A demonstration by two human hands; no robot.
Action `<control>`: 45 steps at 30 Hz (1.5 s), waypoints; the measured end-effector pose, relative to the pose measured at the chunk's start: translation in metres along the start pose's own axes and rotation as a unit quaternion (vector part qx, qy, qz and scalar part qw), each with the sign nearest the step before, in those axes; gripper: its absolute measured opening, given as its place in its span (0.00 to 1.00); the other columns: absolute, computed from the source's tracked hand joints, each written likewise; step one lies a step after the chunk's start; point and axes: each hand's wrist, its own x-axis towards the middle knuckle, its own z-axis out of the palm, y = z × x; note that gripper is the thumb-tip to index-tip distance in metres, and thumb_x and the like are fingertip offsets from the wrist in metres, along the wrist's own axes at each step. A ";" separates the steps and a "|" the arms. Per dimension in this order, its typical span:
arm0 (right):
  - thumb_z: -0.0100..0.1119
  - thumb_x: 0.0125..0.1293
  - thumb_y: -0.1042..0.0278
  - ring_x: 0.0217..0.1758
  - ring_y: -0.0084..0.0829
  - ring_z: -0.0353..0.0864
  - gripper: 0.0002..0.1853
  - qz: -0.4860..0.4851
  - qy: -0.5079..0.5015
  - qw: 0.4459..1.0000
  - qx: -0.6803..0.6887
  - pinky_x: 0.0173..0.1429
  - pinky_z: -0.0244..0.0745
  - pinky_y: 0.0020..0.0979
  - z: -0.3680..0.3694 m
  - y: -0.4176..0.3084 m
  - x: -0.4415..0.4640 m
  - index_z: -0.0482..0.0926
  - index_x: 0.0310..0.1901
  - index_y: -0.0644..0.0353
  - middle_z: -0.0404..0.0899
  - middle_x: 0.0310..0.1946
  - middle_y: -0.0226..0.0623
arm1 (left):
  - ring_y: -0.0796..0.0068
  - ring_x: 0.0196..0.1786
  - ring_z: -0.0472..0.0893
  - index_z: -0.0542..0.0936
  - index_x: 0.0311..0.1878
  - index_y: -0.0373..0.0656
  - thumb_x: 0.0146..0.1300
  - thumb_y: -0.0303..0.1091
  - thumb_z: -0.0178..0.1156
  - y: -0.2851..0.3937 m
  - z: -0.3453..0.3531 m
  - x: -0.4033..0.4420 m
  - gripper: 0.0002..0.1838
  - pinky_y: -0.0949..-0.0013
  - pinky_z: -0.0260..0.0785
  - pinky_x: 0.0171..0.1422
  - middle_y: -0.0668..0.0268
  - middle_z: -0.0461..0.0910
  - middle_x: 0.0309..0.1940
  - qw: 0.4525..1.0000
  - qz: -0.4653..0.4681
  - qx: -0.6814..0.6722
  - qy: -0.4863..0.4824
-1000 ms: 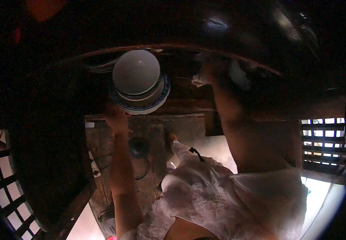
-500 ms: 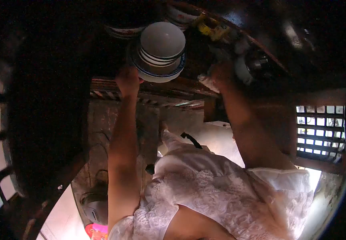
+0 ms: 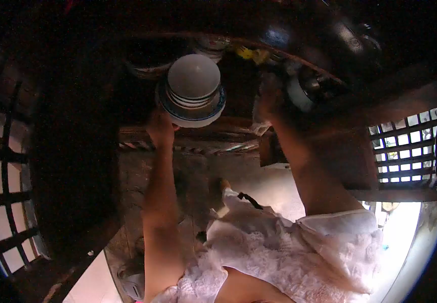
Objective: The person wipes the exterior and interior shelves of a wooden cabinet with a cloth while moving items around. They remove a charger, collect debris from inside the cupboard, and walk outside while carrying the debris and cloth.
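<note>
My left hand point(image 3: 161, 129) is closed at the lower left edge of a stack of white bowls point(image 3: 193, 77), with its fingers partly hidden by the stack and the dark. The lowest dish has a blue-patterned rim point(image 3: 220, 103). My right hand point(image 3: 270, 103) is further right on the dark shelf, pressing a pale crumpled cloth point(image 3: 261, 128) that shows on both sides of it. Beside that hand, to its right, is a pale, shiny round vessel point(image 3: 299, 96).
More stacked bowls point(image 3: 150, 69) sit behind on the left, with another stack point(image 3: 211, 48) at the back. A yellow object point(image 3: 246, 52) lies near the back edge. Latticed openings flank me, one on the right point(image 3: 405, 146). The wooden shelf edge point(image 3: 203, 132) runs across in front.
The whole view has shifted, so the shelf and bowls appear lower. My right hand and the cloth have turned and moved slightly left. My left hand remains at the bowl stack.
</note>
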 end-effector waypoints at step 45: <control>0.55 0.45 0.71 0.26 0.42 0.75 0.07 -0.208 -0.021 0.973 0.099 0.32 0.72 0.41 0.010 -0.080 0.000 0.81 0.27 0.59 0.78 0.22 0.42 | 0.68 0.18 0.77 0.75 0.36 0.36 0.63 0.49 0.44 -0.055 -0.006 0.013 0.23 0.66 0.69 0.19 0.59 0.76 0.22 0.992 -0.027 -0.114 -0.051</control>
